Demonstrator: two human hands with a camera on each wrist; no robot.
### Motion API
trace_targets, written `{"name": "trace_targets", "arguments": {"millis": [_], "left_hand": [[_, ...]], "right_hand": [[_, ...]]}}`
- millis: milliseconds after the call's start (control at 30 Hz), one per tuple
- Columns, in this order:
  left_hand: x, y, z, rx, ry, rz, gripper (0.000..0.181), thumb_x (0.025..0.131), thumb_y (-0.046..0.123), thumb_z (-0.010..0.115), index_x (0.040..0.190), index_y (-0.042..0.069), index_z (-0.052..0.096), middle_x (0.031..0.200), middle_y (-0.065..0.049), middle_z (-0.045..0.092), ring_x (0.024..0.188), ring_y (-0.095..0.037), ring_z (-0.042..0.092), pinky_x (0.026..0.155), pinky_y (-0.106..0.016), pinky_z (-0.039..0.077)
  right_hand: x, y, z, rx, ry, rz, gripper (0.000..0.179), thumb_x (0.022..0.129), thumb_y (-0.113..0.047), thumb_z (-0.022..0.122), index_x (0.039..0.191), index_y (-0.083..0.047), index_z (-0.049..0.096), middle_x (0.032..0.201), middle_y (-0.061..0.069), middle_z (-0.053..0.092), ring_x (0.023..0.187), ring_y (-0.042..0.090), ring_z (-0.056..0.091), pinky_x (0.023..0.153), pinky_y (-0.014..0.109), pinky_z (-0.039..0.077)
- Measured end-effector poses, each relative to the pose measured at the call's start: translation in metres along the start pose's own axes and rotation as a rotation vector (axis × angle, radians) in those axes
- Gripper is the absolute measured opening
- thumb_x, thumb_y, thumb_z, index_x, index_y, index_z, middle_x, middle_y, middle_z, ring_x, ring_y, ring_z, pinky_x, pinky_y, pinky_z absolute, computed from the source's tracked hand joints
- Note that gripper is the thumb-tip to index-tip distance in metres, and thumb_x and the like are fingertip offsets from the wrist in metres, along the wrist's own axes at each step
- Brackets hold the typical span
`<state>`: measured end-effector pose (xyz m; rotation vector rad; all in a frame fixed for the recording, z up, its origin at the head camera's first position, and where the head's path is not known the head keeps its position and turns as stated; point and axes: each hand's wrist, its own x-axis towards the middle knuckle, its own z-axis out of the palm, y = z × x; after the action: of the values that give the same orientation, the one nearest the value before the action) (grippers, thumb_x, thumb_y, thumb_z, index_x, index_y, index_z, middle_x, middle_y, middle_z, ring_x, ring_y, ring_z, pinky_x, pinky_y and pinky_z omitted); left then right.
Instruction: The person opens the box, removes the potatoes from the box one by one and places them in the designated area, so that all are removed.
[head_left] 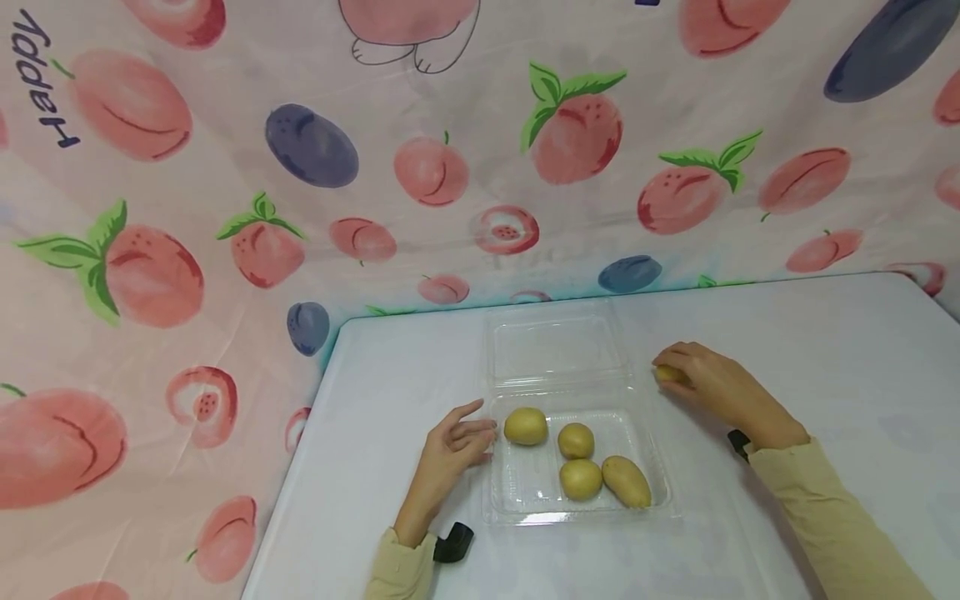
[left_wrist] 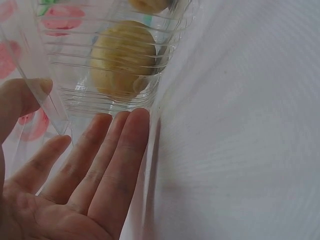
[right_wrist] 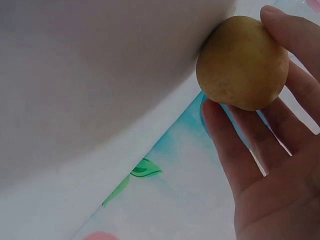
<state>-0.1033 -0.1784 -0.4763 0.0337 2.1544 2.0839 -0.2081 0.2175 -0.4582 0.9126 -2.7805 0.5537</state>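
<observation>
A clear plastic clamshell container (head_left: 525, 487) lies on the table with its lid (head_left: 555, 346) folded back. Inside its base sit several yellow potatoes, one (head_left: 526, 426) at the left and the others (head_left: 581, 479) grouped to the right. My left hand (head_left: 442, 454) is at the container's left side; in the left wrist view its straight fingers (left_wrist: 107, 170) reach the ribbed wall and the thumb is by the rim. To the right of the container, my right hand (head_left: 708, 387) holds another potato (right_wrist: 242, 62) between thumb and fingers, at the table surface.
A white cloth covers the table (head_left: 825, 358). Behind and to the left hangs a pink fruit-print curtain (head_left: 465, 100). Black straps or mounts (head_left: 453, 543) show at both wrists, below beige sleeves (head_left: 832, 500).
</observation>
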Motion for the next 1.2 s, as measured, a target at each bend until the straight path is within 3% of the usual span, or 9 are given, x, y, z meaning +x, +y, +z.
{"name": "trace_targets", "arguments": {"millis": [267,533,700,1033,1200], "left_hand": [[-0.001,0.001,0.0,0.011,0.011,-0.014,0.058,0.093,0.014,0.07,0.145,0.007,0.047,0.125,-0.024,0.065,0.111,-0.034,0.066,0.081,-0.032,0.062],[-0.001,0.0,-0.001,0.01,0.008,-0.02,0.058,0.093,0.015,0.071,0.145,0.008,0.047,0.125,-0.023,0.065,0.111,-0.033,0.066,0.081,-0.032,0.062],[-0.001,0.0,0.0,0.006,0.011,-0.019,0.058,0.093,0.014,0.071,0.145,0.007,0.047,0.124,-0.023,0.065,0.11,-0.031,0.067,0.081,-0.033,0.062],[0.0,0.0,0.0,0.006,0.007,-0.016,0.057,0.093,0.012,0.07,0.145,0.005,0.047,0.125,-0.025,0.064,0.111,-0.034,0.066,0.081,-0.031,0.062],[0.0,0.001,0.0,0.001,0.006,-0.018,0.057,0.093,0.011,0.07,0.144,0.005,0.048,0.125,-0.026,0.064,0.112,-0.035,0.065,0.081,-0.031,0.062]], "right_hand": [[0.0,-0.002,0.003,0.009,-0.016,0.006,0.035,0.084,-0.014,0.08,0.114,-0.001,0.068,0.119,0.02,0.062,0.108,0.036,0.06,0.087,0.055,0.056],[0.0,-0.006,0.004,-0.005,0.046,-0.021,0.04,0.08,-0.013,0.082,0.113,0.003,0.067,0.121,0.023,0.058,0.109,0.039,0.058,0.083,0.054,0.058],[0.0,-0.011,0.001,0.005,0.045,-0.019,0.043,0.081,-0.013,0.082,0.117,0.003,0.066,0.124,0.023,0.057,0.11,0.039,0.058,0.086,0.055,0.057],[-0.001,-0.026,-0.008,-0.009,0.101,-0.093,0.046,0.078,-0.01,0.083,0.118,0.003,0.064,0.123,0.021,0.058,0.098,0.031,0.064,0.077,0.047,0.06],[-0.001,-0.033,-0.011,-0.026,0.114,-0.143,0.047,0.078,-0.007,0.083,0.119,0.003,0.063,0.123,0.021,0.058,0.101,0.032,0.063,0.079,0.047,0.06]]}}
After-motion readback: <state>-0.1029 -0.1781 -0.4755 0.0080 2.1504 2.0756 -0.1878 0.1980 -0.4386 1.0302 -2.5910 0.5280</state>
